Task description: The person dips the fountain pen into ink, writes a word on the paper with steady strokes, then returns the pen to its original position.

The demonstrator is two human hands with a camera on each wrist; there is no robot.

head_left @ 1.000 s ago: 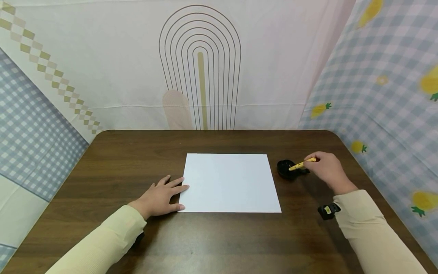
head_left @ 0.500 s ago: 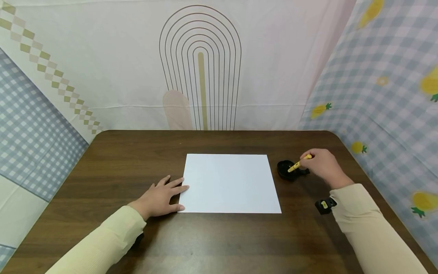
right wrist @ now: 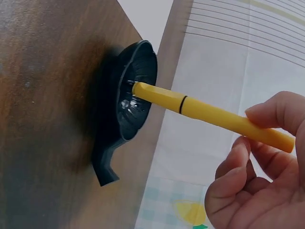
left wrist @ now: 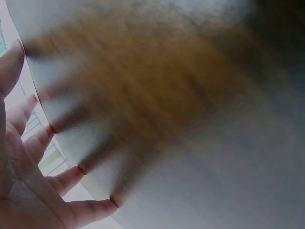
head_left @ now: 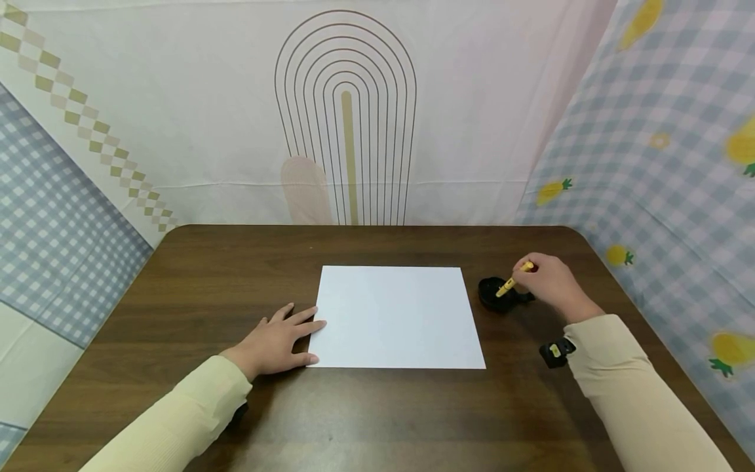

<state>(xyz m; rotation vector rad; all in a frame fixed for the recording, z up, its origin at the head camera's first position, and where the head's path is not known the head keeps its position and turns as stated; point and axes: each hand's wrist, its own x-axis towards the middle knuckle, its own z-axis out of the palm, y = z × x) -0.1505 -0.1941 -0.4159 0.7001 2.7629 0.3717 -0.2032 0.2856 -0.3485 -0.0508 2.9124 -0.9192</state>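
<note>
In the head view my left hand (head_left: pixel 274 341) lies with fingers spread, the fingertips over the left edge of a blank white sheet of paper (head_left: pixel 398 318). The left wrist view shows the same spread fingers (left wrist: pixel 35 150) touching the dark surface. My right hand (head_left: pixel 548 280) pinches a slim yellow pen (right wrist: pixel 214 116) with a black ring, between thumb and fingers near one end. The pen slants down, its other end inside a small black dish (right wrist: pixel 125 117) with fluted walls and a short bent handle. This dish sits on the table right of the paper.
A brown wooden table (head_left: pixel 354 419) bears everything. Behind it hangs a white cloth (head_left: pixel 206 118) with an arch pattern. Blue checked cloths with pineapples (head_left: pixel 666 196) close off the right side, and a blue checked cloth (head_left: pixel 53 196) hangs at the left.
My right hand has shifted slightly left and away from me, and the pen has tipped steeper with its lower end staying in the dish. The left hand and paper are still.
</note>
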